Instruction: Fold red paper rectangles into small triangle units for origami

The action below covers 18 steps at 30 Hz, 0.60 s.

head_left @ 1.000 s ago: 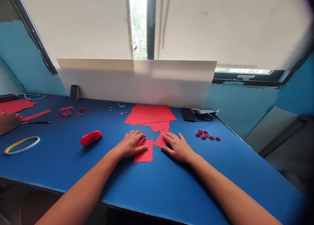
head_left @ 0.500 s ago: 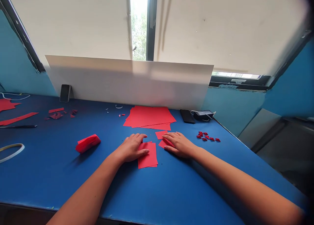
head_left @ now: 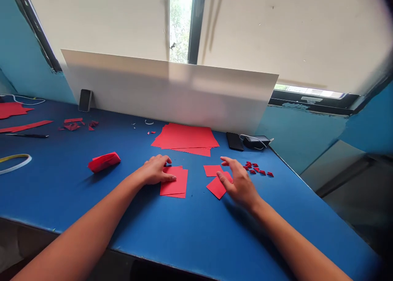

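Limp red paper (head_left: 173, 182) is pressed under the open fingers of the left hand (head_left: 155, 170) (light stuff, best lifted by an edge); the spread right hand (head_left: 241, 187) seems empty, red squares (head_left: 217, 187) just below its fingers.

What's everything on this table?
table: 1, blue, underneath
board: 1, white, at back
phones: 2, black, one leaning on board, one flat right
corded box: 1, black, beside it
paper stack: 1, red, back centre
sheets: 2, red, front centre
pieces: 2, red, right
triangles: about ten, red, far right
folded paper: 1, red, left
scraps: several, red, left
tape ring: 1, yellow-white, far left
slim tool: 1, black, far left
paper strip, cut sheet: 2, red, far left
left hand: 1, on sheets
right hand: 1, over pieces
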### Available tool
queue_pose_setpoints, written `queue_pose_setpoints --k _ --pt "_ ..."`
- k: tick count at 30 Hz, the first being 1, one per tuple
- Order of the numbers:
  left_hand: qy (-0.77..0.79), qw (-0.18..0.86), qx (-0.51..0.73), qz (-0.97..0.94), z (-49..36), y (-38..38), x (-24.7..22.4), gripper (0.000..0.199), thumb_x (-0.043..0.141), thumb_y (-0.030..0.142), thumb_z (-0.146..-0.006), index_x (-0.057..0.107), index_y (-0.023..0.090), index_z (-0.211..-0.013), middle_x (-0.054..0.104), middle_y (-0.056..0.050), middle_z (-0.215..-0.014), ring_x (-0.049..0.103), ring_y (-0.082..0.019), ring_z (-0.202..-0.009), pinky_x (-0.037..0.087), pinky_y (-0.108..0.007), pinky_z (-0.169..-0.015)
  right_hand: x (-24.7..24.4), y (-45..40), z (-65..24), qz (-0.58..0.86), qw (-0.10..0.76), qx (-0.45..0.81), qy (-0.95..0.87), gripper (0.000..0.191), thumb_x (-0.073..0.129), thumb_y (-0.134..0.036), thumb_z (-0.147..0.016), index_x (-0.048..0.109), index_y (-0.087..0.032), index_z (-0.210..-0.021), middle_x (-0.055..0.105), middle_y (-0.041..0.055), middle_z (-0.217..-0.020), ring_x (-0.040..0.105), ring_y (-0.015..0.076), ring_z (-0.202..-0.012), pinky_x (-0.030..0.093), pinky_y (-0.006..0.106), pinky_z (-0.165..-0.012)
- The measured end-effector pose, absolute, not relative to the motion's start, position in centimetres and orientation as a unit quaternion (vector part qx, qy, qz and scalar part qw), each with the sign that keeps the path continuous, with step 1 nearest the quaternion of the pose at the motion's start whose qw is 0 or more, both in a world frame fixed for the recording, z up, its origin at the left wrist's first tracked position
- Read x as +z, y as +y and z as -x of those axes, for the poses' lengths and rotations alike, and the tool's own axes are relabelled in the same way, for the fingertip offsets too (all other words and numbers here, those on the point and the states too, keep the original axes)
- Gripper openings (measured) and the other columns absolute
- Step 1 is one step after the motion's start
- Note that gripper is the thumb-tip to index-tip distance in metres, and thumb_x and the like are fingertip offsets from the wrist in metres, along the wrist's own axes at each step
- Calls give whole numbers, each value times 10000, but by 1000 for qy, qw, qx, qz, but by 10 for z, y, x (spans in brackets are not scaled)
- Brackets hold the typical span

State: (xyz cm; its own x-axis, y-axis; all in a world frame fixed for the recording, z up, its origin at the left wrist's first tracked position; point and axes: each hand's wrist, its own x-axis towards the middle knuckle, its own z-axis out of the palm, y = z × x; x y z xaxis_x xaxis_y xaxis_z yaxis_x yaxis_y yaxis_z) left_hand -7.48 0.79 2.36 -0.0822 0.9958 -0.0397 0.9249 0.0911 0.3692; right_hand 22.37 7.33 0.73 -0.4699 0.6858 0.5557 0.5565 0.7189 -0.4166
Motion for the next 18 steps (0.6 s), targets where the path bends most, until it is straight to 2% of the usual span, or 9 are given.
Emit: queue_pose_setpoints --k 2,4,7,9,12,14,16,18 --pt "725 167 86 -663 76 12 29 764 657 604 -601 516 191 -1228 577 -130 -1207 539 -297 -1079 432 -331 -815 3 68 -222 330 340 75 -877 432 529 -294 -878 443 -227 -1296 608 93 -1115 570 259 -1052 419 460 -935" --pt "741 202 15 -640 75 19 39 735 664 601 -584 542 201 -1188 606 -117 -1170 574 -287 -995 439 -312 -730 1 64 -222 319 333 81 -883 436 531 -265 -874 438 -222 -1298 613 89 -1105 571 253 -1047 420 448 -931" --pt "750 224 -34 -622 70 30 54 551 735 547 -493 661 184 -900 681 -96 -923 605 -283 -811 419 -308 -632 1 62 -220 311 347 84 -881 441 536 -251 -869 433 -212 -1296 606 91 -1120 568 246 -1046 419 434 -931" --pt "749 229 -42 -620 65 35 61 407 765 480 -457 658 179 -710 670 -64 -746 595 -259 -715 405 -305 -608 2 61 -220 301 352 84 -882 441 537 -243 -865 434 -210 -1292 602 92 -1130 568 245 -1041 415 436 -930" --pt "748 232 -24 -621 59 36 66 310 771 382 -444 629 176 -628 621 -26 -622 572 -221 -645 397 -286 -582 3 60 -220 295 345 97 -886 443 531 -239 -863 436 -215 -1295 611 90 -1110 568 252 -1040 414 443 -919" --pt "742 236 10 -627 54 34 68 319 754 345 -474 646 173 -720 626 -22 -657 577 -209 -654 402 -268 -572 3 60 -220 298 344 113 -883 442 527 -249 -864 439 -224 -1296 622 89 -1086 573 260 -1036 411 450 -916" --pt "724 242 62 -643 48 31 72 432 715 349 -557 639 187 -950 655 -33 -813 599 -199 -722 425 -249 -587 4 59 -220 303 346 136 -878 448 535 -275 -861 443 -236 -1298 633 87 -1066 580 265 -1031 404 456 -923" --pt "674 292 155 -661 39 28 76 570 686 351 -638 541 218 -1173 648 -46 -961 619 -190 -804 460 -243 -626 5 57 -220 307 350 171 -868 480 566 -323 -849 436 -251 -1305 640 82 -1067 585 267 -1035 393 466 -941"
